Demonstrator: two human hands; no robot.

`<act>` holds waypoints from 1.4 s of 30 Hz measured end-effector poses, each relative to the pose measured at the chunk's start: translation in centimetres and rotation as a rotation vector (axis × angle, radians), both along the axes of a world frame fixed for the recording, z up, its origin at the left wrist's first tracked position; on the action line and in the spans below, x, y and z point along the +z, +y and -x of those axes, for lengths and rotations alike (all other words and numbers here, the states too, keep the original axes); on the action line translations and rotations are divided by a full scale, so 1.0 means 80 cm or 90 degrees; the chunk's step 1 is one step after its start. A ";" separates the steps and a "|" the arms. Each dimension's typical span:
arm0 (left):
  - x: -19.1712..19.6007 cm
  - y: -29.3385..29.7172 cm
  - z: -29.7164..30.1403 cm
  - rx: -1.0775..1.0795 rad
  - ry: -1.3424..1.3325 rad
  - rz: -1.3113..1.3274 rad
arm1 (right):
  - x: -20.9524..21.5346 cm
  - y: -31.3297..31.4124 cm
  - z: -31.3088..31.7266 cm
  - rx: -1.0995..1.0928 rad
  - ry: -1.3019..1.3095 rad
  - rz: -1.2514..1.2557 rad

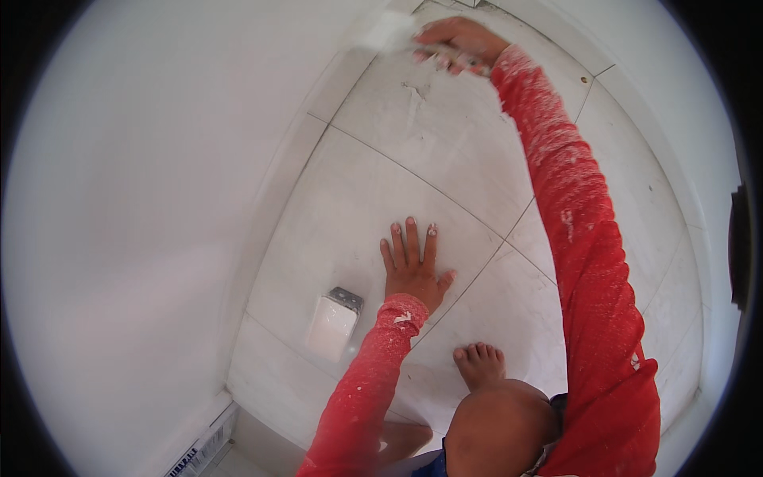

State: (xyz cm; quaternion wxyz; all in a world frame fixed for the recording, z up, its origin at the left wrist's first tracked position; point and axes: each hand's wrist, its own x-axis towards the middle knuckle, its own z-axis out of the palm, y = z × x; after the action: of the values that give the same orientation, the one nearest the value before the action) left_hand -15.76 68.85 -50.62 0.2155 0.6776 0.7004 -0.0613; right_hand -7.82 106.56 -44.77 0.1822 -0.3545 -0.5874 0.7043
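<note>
My left hand [413, 266] lies flat on the pale tiled floor [373, 191], fingers spread and holding nothing. To its left, apart from it, rests a white rectangular block-like thing [332, 324] with a dark grey speckled end. My right arm stretches far ahead to the foot of the left wall. There my right hand [461, 44] has its fingers curled round a whitish thing [389, 32], blurred and too unclear to name. White dust and flecks cover both red sleeves.
A smooth white wall [159, 175] rises along the left, with a tile strip at its foot. Another wall [636, 48] borders the far right. My bare foot [481, 363] and bent knee [505, 429] are near. A box edge with print [203, 445] lies lower left.
</note>
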 end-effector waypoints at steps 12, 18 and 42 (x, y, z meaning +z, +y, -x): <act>-0.002 0.025 -0.007 -0.017 0.044 0.250 | 0.032 -0.094 0.009 0.166 -0.090 -0.119; 0.000 0.034 -0.008 -0.014 0.039 0.304 | 0.035 -0.011 -0.009 0.075 -0.134 -0.016; 0.003 0.048 -0.006 -0.035 0.011 0.353 | 0.025 0.059 -0.029 -0.252 -0.267 -0.266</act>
State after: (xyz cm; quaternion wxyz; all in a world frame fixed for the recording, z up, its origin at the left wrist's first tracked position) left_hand -15.24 72.67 -50.38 0.3849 0.6108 0.6402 -0.2626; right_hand -5.49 111.28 -42.75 0.2590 -0.5535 -0.6631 0.4322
